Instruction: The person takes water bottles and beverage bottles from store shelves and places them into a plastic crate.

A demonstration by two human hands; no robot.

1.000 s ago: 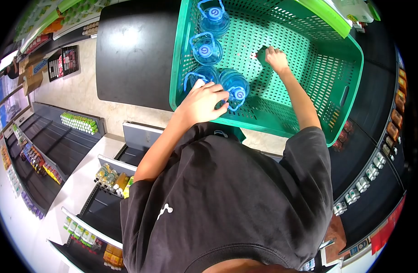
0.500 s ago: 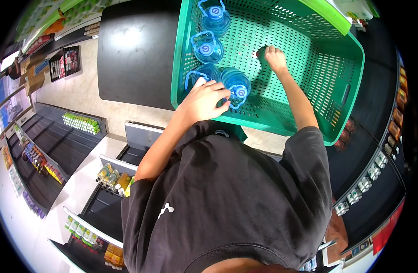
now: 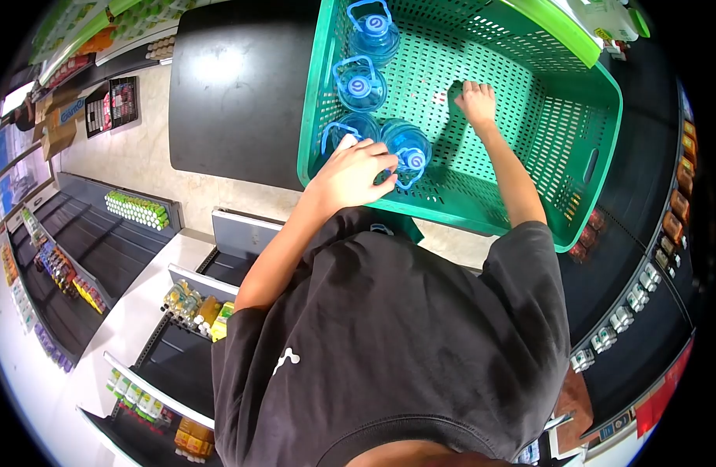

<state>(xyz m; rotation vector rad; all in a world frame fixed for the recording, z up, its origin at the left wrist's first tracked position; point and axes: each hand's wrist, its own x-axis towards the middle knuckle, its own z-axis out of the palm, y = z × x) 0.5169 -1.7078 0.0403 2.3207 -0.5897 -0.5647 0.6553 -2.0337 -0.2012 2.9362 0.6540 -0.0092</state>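
A green perforated plastic basket [image 3: 529,101] holds several blue-tinted water bottles with blue loop handles. My left hand [image 3: 351,173] is over the near left side, beside a bottle [image 3: 364,124] standing against the wall and another bottle [image 3: 404,136] to its right. Its thumb and forefinger are apart with nothing seen between them; the other fingers bend over the near bottle. Two more bottles, one in the middle [image 3: 362,86] and one farther up [image 3: 375,39], line the left wall. My right hand [image 3: 476,103] reaches low over the basket floor, fingers curled and their tips hidden.
A dark flat tabletop [image 3: 237,93] lies left of the basket. Shelves with bottles [image 3: 190,303] and packets stand at lower left. A dark shelf with packaged goods [image 3: 673,226] curves along the right. A black crate [image 3: 123,101] is on the floor at far left.
My right hand has shifted slightly right and down over the basket floor. The basket, bottles and my left hand appear a little farther right in view, with the left hand's pose unchanged.
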